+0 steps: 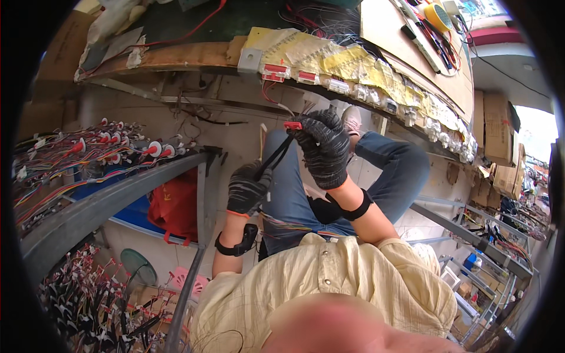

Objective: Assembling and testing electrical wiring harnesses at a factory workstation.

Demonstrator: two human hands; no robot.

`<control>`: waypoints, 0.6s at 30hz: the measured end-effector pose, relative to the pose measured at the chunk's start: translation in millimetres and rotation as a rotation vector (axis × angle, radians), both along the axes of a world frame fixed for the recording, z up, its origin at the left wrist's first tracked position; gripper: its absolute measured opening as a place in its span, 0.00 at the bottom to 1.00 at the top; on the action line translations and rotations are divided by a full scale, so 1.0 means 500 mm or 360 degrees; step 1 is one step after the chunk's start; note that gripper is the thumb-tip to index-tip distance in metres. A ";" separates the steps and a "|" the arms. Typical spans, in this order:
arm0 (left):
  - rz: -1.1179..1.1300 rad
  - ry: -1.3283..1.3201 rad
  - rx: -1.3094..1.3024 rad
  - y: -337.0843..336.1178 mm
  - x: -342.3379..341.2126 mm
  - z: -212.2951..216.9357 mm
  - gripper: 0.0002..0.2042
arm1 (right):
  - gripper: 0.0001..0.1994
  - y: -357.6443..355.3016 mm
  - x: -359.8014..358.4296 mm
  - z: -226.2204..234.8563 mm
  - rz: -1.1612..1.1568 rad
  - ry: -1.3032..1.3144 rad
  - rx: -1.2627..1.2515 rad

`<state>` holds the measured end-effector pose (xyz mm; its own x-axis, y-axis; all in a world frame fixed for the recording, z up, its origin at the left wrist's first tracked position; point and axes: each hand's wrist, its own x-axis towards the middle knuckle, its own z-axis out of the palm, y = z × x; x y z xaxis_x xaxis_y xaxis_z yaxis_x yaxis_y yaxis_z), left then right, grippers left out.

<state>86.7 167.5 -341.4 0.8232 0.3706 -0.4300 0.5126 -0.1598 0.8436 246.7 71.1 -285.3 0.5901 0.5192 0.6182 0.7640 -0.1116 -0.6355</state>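
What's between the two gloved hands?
Black cabling runs from the left hand to the right hand, which pinches a red connector; the head view shows it.

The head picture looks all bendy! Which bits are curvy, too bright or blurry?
In the head view, the bench bows and corners are black; in the head view, daylight at right looks washed out, a patch at bottom middle is blurred, but the left hand and right hand look fairly clear.

I wear dark grey flecked knit gloves (322,154) edged in orange, black wrist straps (360,207), a cream button-front shirt (353,270) and blue denim jeans (399,167).
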 end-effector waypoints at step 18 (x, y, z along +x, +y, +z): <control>-0.0001 -0.0212 0.0386 0.000 0.010 0.014 0.09 | 0.05 0.068 -0.002 -0.021 -0.0306 0.1354 0.0570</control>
<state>91.7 167.4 -334.3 0.8669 0.4490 -0.2167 0.3997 -0.3659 0.8405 245.9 105.2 -295.9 0.9726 0.2282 0.0440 0.0161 0.1226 -0.9923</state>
